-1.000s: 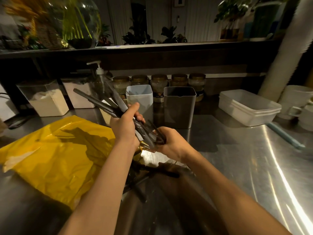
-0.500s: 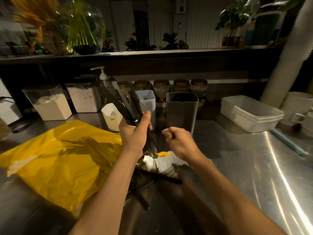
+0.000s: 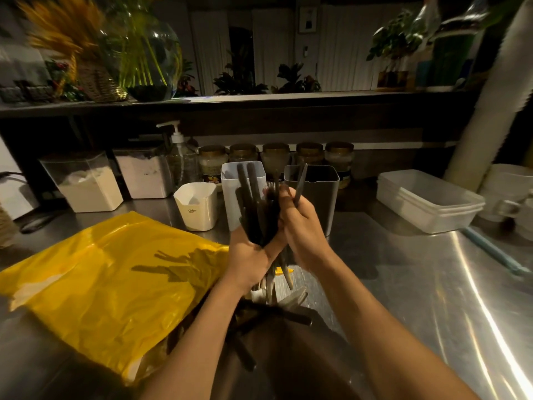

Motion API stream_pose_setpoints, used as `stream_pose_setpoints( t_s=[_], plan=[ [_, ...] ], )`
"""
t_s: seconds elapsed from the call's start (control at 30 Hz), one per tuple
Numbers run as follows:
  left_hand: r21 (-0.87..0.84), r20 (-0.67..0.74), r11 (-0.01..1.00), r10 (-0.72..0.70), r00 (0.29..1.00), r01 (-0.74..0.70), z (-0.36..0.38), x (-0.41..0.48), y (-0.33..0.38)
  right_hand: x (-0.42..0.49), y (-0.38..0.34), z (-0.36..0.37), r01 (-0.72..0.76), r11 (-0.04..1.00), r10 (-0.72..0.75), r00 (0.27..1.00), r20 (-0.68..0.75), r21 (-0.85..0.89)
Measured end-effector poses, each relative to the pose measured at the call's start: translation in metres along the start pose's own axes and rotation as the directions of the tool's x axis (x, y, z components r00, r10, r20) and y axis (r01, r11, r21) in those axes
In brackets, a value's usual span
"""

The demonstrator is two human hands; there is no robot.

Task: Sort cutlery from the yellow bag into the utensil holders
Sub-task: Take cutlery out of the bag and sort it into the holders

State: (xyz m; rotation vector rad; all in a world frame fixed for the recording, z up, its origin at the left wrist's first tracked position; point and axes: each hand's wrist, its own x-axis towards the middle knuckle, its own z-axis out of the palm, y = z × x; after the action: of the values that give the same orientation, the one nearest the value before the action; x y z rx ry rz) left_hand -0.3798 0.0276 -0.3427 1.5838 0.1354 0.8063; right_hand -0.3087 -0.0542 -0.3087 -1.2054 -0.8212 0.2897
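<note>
Change: a second ago the cutlery bundle (image 3: 253,203) leaned left with both hands on it, and half a second ago the right hand (image 3: 302,229) was off it. Now the left hand (image 3: 248,255) is wrapped round the bundle, which stands upright with handles up. The right hand's fingers pinch a single piece (image 3: 300,180) and draw it out toward the dark grey holder (image 3: 323,203). Reads as sorting only just starting. The light grey holder (image 3: 230,197) and white holder (image 3: 199,209) stand toward the worktop (image 3: 403,284) back edge. The yellow bag (image 3: 109,284) lies flat at the left. Loose cutlery (image 3: 259,324) sits near the front edge, dark and half hidden by the forearms. Utensil heads are blurred below the hands, types unclear. The bundle overlaps the light grey holder, whose inside is hard to see.
</note>
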Motion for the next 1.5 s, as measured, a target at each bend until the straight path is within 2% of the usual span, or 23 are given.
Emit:
stream_pose_setpoints(
  t_s=[0.07, 0.1, 0.2, 0.33, 0.47, 0.6, 0.83, 1.0, 1.2, 1.5],
  plan=[
    [-0.162, 0.029, 0.984, -0.072, 0.997, 0.075, -0.001, 0.002, -0.006, -0.002, 0.002, 0.002, -0.061, 0.996, 0.06, 0.998, 0.017, 0.062],
    [-0.187, 0.041, 0.977, -0.101, 0.994, 0.107, -0.003, 0.002, -0.01, -0.003, 0.004, 0.003, -0.08, 0.995, 0.077, 0.996, 0.043, 0.061],
    [-0.135, 0.024, 0.982, -0.131, 0.991, 0.133, -0.005, 0.003, -0.021, -0.006, 0.008, 0.003, -0.17, 0.985, 0.166, 0.982, 0.084, 0.036],
    [0.152, -0.012, 0.985, -0.075, 0.997, 0.076, -0.007, -0.001, -0.025, -0.007, 0.014, -0.002, -0.248, 0.968, 0.238, 0.955, 0.178, 0.035],
    [0.122, -0.065, 0.988, -0.091, 0.994, 0.099, -0.008, -0.004, -0.027, -0.007, 0.021, -0.007, -0.226, 0.973, 0.205, 0.94, 0.272, 0.047],
    [0.105, -0.067, 0.986, -0.12, 0.991, 0.127, -0.012, -0.005, -0.029, -0.01, 0.03, -0.004, -0.184, 0.982, 0.189, 0.958, 0.214, -0.042],
    [-0.046, -0.113, 0.974, -0.224, 0.968, 0.22, -0.014, 0.0, -0.03, -0.001, 0.034, -0.005, -0.253, 0.963, 0.264, 0.957, 0.124, -0.099],
    [-0.122, -0.13, 0.97, -0.225, 0.966, 0.21, -0.019, 0.002, -0.029, -0.002, 0.036, -0.003, -0.274, 0.96, 0.278, 0.946, 0.168, -0.047],
    [-0.223, -0.104, 0.952, -0.239, 0.965, 0.212, -0.023, 0.002, -0.03, -0.001, 0.038, -0.007, -0.358, 0.922, 0.325, 0.923, 0.204, 0.15],
    [-0.25, -0.157, 0.951, -0.224, 0.962, 0.181, -0.023, 0.001, -0.029, 0.001, 0.042, -0.008, -0.318, 0.944, 0.31, 0.947, 0.09, 0.094]
  ],
)
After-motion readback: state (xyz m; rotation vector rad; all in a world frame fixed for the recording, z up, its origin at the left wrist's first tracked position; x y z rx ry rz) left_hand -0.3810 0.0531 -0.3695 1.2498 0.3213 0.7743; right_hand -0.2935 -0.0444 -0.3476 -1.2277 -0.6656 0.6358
